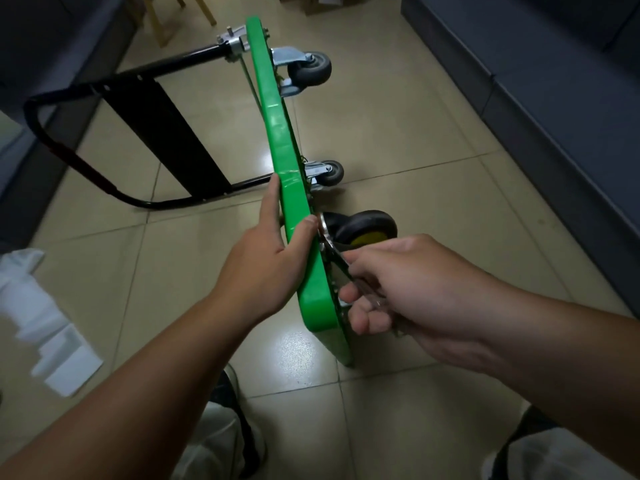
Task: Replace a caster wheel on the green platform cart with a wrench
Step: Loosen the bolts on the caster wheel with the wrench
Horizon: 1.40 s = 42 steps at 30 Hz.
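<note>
The green platform cart [277, 112] stands on its side edge on the tiled floor, wheels facing right. My left hand [273, 258] grips its upper edge, thumb over the rim. My right hand [405, 289] holds a metal wrench [341, 261] against the underside beside the nearest caster [367, 230], a black wheel with a yellow hub. Two grey casters, one far [310, 69] and one in the middle [329, 173], stick out from the underside further along. The wrench's jaw and the bolt it meets are mostly hidden by my fingers.
The cart's black folding handle [104, 140] lies out to the left on the floor. White foam packing pieces [52, 334] lie at the lower left. A dark sofa [554, 109] runs along the right side. My shoes [235, 410] are at the bottom. Wooden chair legs stand at the far top.
</note>
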Each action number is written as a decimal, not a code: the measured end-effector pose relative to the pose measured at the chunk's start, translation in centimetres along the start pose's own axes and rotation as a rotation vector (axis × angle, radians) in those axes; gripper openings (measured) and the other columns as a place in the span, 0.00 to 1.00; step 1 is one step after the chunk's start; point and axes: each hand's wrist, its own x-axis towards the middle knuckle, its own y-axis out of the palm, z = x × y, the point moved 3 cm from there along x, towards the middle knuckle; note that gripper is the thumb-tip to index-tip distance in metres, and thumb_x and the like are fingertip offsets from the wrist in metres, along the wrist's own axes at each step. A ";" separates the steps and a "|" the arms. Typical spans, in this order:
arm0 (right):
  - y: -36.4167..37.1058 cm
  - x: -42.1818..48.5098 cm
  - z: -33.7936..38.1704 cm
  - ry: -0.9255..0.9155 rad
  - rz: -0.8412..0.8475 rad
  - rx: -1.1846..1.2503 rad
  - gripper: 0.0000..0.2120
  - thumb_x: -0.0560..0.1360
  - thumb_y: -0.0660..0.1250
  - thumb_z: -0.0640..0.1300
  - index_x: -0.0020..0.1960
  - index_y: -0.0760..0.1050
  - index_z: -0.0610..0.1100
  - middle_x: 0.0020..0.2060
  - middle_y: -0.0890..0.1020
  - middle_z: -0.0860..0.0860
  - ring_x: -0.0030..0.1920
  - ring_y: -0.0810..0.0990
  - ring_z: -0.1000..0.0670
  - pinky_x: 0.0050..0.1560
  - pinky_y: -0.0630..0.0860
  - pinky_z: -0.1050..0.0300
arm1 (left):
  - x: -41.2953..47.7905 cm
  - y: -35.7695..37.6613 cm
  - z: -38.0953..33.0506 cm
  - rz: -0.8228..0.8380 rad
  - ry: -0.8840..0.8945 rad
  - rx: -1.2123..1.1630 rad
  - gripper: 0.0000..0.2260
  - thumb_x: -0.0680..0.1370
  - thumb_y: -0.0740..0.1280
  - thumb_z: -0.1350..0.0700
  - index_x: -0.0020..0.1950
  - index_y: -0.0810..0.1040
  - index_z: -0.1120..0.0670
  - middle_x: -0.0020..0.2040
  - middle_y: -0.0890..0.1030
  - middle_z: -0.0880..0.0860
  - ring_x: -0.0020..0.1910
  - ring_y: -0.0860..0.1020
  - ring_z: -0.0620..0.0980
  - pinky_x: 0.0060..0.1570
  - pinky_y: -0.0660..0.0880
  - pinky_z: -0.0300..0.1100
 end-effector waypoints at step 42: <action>1.4 0.4 -4.5 -0.429 -0.177 -0.503 0.15 0.83 0.59 0.45 0.66 0.78 0.48 0.35 0.71 0.60 0.31 0.70 0.63 0.41 0.70 0.63 | -0.4 0.5 -0.7 -0.053 -0.069 0.063 0.37 0.77 0.54 0.31 0.82 0.42 0.34 0.62 0.81 0.52 0.54 0.82 0.57 0.57 0.78 0.55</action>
